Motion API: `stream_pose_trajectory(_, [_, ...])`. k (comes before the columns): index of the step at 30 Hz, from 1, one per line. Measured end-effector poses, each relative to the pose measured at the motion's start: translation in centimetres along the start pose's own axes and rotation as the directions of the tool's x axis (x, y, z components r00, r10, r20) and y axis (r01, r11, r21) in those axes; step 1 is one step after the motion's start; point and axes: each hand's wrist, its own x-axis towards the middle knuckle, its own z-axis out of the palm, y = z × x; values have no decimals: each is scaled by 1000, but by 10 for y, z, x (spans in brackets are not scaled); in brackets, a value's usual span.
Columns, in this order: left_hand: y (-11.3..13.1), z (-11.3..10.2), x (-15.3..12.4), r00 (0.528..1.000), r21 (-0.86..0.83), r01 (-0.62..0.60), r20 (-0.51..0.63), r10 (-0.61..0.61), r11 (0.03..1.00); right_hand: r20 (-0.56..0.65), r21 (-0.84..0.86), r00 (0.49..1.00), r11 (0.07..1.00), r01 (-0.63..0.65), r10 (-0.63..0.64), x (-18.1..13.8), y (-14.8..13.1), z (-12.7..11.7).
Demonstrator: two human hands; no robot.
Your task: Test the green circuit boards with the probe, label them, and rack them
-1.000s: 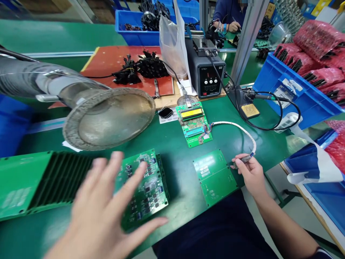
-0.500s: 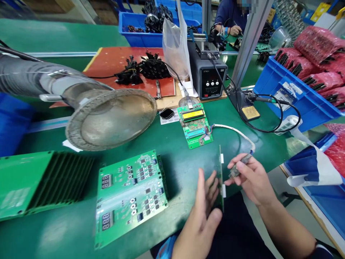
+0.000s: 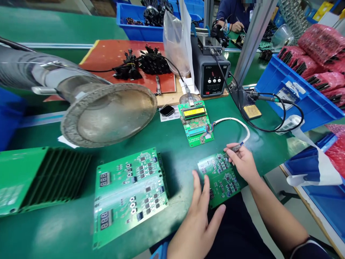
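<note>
A small green circuit board (image 3: 219, 177) lies component side up on the green bench near its front edge. My left hand (image 3: 198, 223) rests flat and open at the board's left edge, fingers on it. My right hand (image 3: 242, 162) is closed on a probe connector (image 3: 237, 146) at the end of a white braided cable (image 3: 237, 124) and holds it down on the board's upper right part. The cable runs back to a programmer board with a yellow display (image 3: 195, 120). A larger green board with digit displays (image 3: 129, 194) lies to the left, untouched.
A metal fume-extraction funnel (image 3: 107, 113) hangs over the left of the bench. A green slotted board rack (image 3: 40, 180) lies far left. A soldering station (image 3: 214, 75) and iron stand (image 3: 249, 108) sit behind. Blue bins with pink bags (image 3: 309, 72) line the right. Another person works at the back.
My left hand left the large board, went to the small board, stood it on edge and laid it component side up. My right hand brought the probe down onto it.
</note>
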Motion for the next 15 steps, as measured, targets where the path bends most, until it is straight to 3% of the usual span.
stream_pose_trajectory(3, [-4,-1,8,996,99,-74,-48,79,992,7,-44,999,999,32,-31,0,1,3])
stream_pose_trajectory(8, [-18,-1,30,939,207,-343,85,333,916,26,-166,994,981,105,-102,0,5,3])
stream_pose_trajectory(15, [-25,4,38,920,266,-392,105,377,881,69,-232,987,960,157,-145,1,7,1])
